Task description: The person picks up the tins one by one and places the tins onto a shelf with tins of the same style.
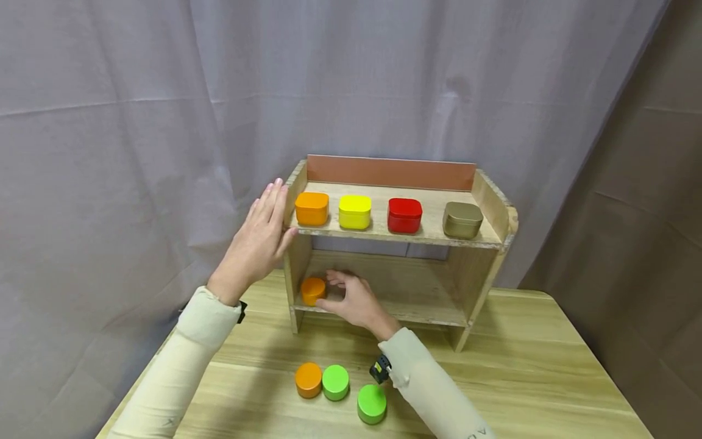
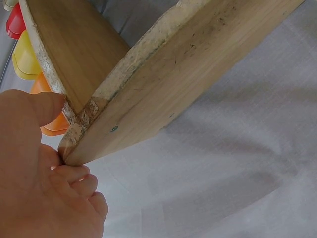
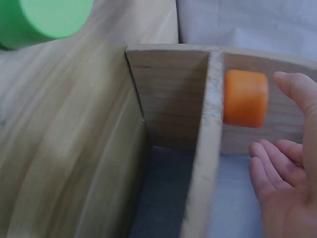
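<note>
A small wooden shelf unit (image 1: 378,231) stands on the table. My left hand (image 1: 255,238) rests against its left side panel, fingers straight, with the thumb at the front edge; the left wrist view shows the thumb (image 2: 49,106) touching that edge. On the lower shelf, at the left end, stands a round orange container (image 1: 313,291). My right hand (image 1: 356,300) is just right of it, thumb and fingers spread and holding nothing. In the right wrist view a gap separates the orange container (image 3: 245,98) from the fingers (image 3: 277,168).
Along the upper shelf stand squarish containers: orange (image 1: 312,209), yellow (image 1: 354,212), red (image 1: 404,215) and olive-gold (image 1: 463,220). On the table in front are a round orange container (image 1: 309,380) and two round green ones (image 1: 336,382). A grey curtain (image 1: 137,152) hangs behind.
</note>
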A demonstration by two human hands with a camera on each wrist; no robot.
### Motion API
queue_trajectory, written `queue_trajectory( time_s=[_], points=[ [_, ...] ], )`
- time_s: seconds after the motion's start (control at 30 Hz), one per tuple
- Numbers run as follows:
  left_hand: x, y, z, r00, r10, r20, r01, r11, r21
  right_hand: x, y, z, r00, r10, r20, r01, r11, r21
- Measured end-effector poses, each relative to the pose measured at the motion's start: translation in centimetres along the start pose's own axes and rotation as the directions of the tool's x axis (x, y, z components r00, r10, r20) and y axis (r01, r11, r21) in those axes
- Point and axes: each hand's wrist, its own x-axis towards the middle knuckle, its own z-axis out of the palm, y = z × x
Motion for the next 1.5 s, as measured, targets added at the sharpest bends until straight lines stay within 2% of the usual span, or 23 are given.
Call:
queue_trajectory(
  time_s=[0.2, 0.33, 0.47, 0.57, 0.73, 0.83, 1.03, 1.3, 1.5],
  points=[
    [0.0, -0.1, -0.2, 1.0, 0.0, -0.005, 0.0, 1.0, -0.003, -2.5, -0.7, -2.5, 0.994, -0.105, -0.002, 0.105, 0.993, -0.06],
    [0.0, -0.1, -0.2, 1.0, -0.005, -0.001, 0.005, 1.0, -0.006, -4.3, -0.9, -4.2, 0.99, -0.14, 0.016, 0.141, 0.986, -0.095],
    [0.1, -0.1, -0.2, 1.0, -0.003, 0.002, 0.003, 1.0, -0.012, -6.2, -1.0, -5.6, 0.986, -0.155, 0.06, 0.161, 0.978, -0.129],
    [0.0, -0.2, -0.3, 1.0, -0.007, 0.003, 0.007, 1.0, -0.015, -7.5, -0.7, -6.2, 0.977, -0.172, 0.125, 0.188, 0.973, -0.134],
    [-0.4, -0.5, -0.3, 1.0, -0.011, -0.001, 0.011, 1.0, -0.014, -9.7, 0.3, -6.3, 0.949, -0.191, 0.252, 0.232, 0.962, -0.145],
    [-0.4, -0.5, -0.2, 1.0, -0.004, -0.002, 0.004, 1.0, -0.016, -11.1, 1.1, -6.1, 0.942, -0.187, 0.28, 0.237, 0.959, -0.158],
    [-0.3, -0.3, -0.2, 1.0, 0.002, -0.01, -0.003, 1.0, -0.015, -13.4, 2.2, -5.8, 0.932, -0.158, 0.326, 0.203, 0.973, -0.107],
    [-0.1, 0.0, -0.1, 1.0, 0.002, -0.001, -0.002, 1.0, -0.019, -16.4, 3.6, -5.1, 0.93, -0.113, 0.348, 0.184, 0.967, -0.177],
    [0.0, 0.1, -0.1, 1.0, -0.002, 0.003, 0.002, 1.0, -0.022, -17.8, 4.7, -4.2, 0.934, -0.131, 0.333, 0.197, 0.966, -0.171]
  ],
)
